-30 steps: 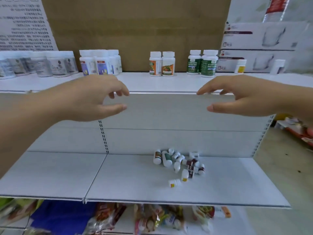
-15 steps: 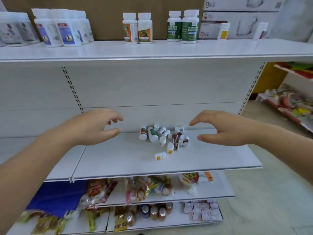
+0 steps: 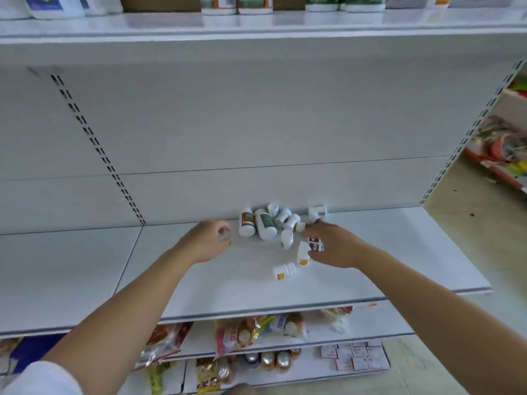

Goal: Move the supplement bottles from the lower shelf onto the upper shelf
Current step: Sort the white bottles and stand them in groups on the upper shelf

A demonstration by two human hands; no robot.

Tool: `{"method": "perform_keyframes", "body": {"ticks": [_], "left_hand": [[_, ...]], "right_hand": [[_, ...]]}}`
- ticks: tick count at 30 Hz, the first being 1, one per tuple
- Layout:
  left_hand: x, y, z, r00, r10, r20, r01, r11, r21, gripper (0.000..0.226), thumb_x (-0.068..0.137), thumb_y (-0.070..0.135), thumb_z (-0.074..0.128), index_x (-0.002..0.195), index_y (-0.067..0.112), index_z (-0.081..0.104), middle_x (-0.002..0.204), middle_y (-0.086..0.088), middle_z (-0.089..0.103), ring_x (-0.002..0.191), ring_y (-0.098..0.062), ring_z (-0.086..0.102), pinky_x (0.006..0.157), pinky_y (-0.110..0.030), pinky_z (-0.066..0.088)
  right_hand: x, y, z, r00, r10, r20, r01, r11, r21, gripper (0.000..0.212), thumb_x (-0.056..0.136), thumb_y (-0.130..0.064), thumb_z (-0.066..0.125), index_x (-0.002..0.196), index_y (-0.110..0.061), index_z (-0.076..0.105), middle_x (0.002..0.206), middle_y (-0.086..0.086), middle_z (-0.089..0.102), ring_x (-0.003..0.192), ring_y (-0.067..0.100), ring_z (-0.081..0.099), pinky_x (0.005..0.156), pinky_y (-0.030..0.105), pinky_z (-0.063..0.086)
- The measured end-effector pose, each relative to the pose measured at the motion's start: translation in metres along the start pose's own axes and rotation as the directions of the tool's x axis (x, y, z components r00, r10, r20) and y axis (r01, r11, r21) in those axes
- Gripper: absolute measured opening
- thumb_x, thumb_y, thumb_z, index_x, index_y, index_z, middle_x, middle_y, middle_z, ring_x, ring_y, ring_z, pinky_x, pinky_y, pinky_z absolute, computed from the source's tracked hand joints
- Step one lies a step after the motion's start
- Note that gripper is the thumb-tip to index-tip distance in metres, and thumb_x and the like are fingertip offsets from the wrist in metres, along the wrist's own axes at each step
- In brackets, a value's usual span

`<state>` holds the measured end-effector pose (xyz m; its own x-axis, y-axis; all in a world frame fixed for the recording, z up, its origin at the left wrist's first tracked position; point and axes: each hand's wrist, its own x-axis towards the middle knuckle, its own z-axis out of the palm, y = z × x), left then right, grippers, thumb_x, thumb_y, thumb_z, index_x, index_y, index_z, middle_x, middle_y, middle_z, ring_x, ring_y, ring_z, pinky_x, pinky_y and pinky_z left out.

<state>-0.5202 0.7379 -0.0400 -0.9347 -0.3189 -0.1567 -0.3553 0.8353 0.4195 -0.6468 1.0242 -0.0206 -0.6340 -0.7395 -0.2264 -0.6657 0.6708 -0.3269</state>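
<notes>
Several small white supplement bottles lie tumbled at the back of the lower shelf [image 3: 216,283]. Among them are a brown-labelled bottle [image 3: 246,223], a green-labelled bottle [image 3: 266,223], a dark-labelled bottle [image 3: 315,244] and two yellow-labelled bottles [image 3: 284,271]. My left hand [image 3: 206,240] hovers just left of the brown-labelled bottle with fingers loosely curled, holding nothing. My right hand [image 3: 332,246] is over the right of the pile. Its thumb and fingers straddle the dark-labelled bottle, but I cannot tell whether the grip is closed. The upper shelf [image 3: 171,25] runs along the top.
Larger bottles stand in a row at the back of the upper shelf [image 3: 345,2], only their bases showing. Below the lower shelf, two more shelves hold snack bags [image 3: 251,329], jars [image 3: 268,360] and sachets. Another rack with goods [image 3: 504,149] stands at the right.
My view has tilted down and closer. Both hands dropped from upper-shelf height to the lower shelf and closed in on the pile, the right hand now reaching the bottles.
</notes>
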Motion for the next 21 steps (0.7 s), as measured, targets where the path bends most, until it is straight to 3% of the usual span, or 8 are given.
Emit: {"method": "perform_keyframes", "body": {"ticks": [3, 5, 7, 11, 14, 16, 19, 21], "left_hand": [[0.041, -0.012, 0.02, 0.991, -0.13, -0.023, 0.126, 0.981, -0.146, 0.034, 0.087, 0.031, 0.064, 0.118, 0.017, 0.062, 0.111, -0.001, 0.061, 0.103, -0.022, 0.06, 0.086, -0.031, 0.047], [0.065, -0.01, 0.03, 0.983, -0.181, 0.009, 0.177, 0.945, -0.277, 0.025, 0.077, 0.043, 0.065, 0.088, 0.02, 0.067, 0.082, 0.005, 0.062, 0.079, -0.016, 0.059, 0.068, -0.029, 0.044], [0.087, -0.005, 0.04, 0.976, -0.216, 0.029, 0.21, 0.893, -0.398, 0.041, 0.065, 0.057, 0.059, 0.059, 0.017, 0.059, 0.059, 0.006, 0.055, 0.063, -0.015, 0.053, 0.055, -0.028, 0.035], [0.121, -0.007, 0.067, 0.971, -0.239, 0.028, 0.228, 0.876, -0.426, 0.052, 0.082, 0.059, 0.059, 0.083, 0.009, 0.073, 0.088, -0.018, 0.073, 0.084, -0.031, 0.069, 0.062, -0.031, 0.042], [0.127, -0.013, 0.076, 0.962, -0.272, 0.026, 0.24, 0.795, -0.557, 0.054, 0.066, 0.059, 0.066, 0.085, 0.01, 0.076, 0.088, -0.012, 0.075, 0.085, -0.025, 0.072, 0.067, -0.033, 0.054], [0.118, -0.011, 0.073, 0.958, -0.276, 0.076, 0.258, 0.715, -0.65, 0.04, 0.077, 0.046, 0.072, 0.09, 0.009, 0.076, 0.089, -0.011, 0.075, 0.075, -0.022, 0.069, 0.056, -0.027, 0.053], [0.094, -0.01, 0.059, 0.95, -0.277, 0.145, 0.276, 0.525, -0.805, 0.035, 0.088, 0.032, 0.069, 0.101, 0.0, 0.071, 0.089, -0.015, 0.07, 0.065, -0.019, 0.065, 0.049, -0.022, 0.048], [0.068, -0.007, 0.039, 0.941, -0.245, 0.235, 0.301, 0.28, -0.912, 0.028, 0.088, 0.025, 0.069, 0.104, 0.003, 0.068, 0.087, -0.011, 0.07, 0.072, -0.02, 0.066, 0.06, -0.028, 0.053]], "right_hand": [[0.048, -0.003, 0.021, 0.997, 0.046, -0.069, -0.046, 0.999, 0.009, 0.048, 0.086, -0.035, 0.058, 0.133, -0.029, 0.051, 0.128, -0.003, 0.057, 0.115, 0.022, 0.054, 0.093, 0.033, 0.043], [0.08, -0.011, 0.028, 0.987, 0.068, -0.148, -0.065, 0.998, 0.023, 0.043, 0.089, -0.035, 0.055, 0.13, -0.024, 0.053, 0.126, -0.001, 0.06, 0.113, 0.025, 0.058, 0.085, 0.032, 0.045], [0.109, -0.022, 0.032, 0.973, 0.078, -0.218, -0.079, 0.997, 0.004, 0.041, 0.09, -0.039, 0.051, 0.127, -0.022, 0.053, 0.122, 0.004, 0.064, 0.11, 0.03, 0.06, 0.082, 0.033, 0.046], [0.156, -0.041, 0.048, 0.965, 0.146, -0.218, -0.182, 0.971, -0.155, 0.049, 0.089, -0.048, 0.048, 0.124, -0.014, 0.047, 0.121, 0.01, 0.062, 0.111, 0.033, 0.059, 0.088, 0.039, 0.041], [0.173, -0.047, 0.066, 0.954, 0.22, -0.202, -0.254, 0.953, -0.163, 0.06, 0.085, -0.047, 0.055, 0.129, -0.01, 0.039, 0.129, 0.009, 0.054, 0.118, 0.034, 0.054, 0.083, 0.04, 0.038], [0.176, -0.048, 0.071, 0.939, 0.266, -0.219, -0.296, 0.948, -0.117, 0.06, 0.084, -0.047, 0.055, 0.127, -0.01, 0.039, 0.126, 0.009, 0.054, 0.117, 0.035, 0.054, 0.079, 0.039, 0.037], [0.164, -0.051, 0.056, 0.933, 0.314, -0.174, -0.3, 0.949, 0.101, 0.061, 0.077, -0.05, 0.063, 0.118, -0.01, 0.044, 0.115, 0.009, 0.062, 0.106, 0.032, 0.06, 0.082, 0.036, 0.047], [0.142, -0.056, 0.032, 0.949, 0.295, -0.112, -0.25, 0.919, 0.305, 0.054, 0.079, -0.043, 0.066, 0.119, -0.008, 0.054, 0.109, 0.012, 0.066, 0.093, 0.027, 0.062, 0.074, 0.031, 0.046]]}}
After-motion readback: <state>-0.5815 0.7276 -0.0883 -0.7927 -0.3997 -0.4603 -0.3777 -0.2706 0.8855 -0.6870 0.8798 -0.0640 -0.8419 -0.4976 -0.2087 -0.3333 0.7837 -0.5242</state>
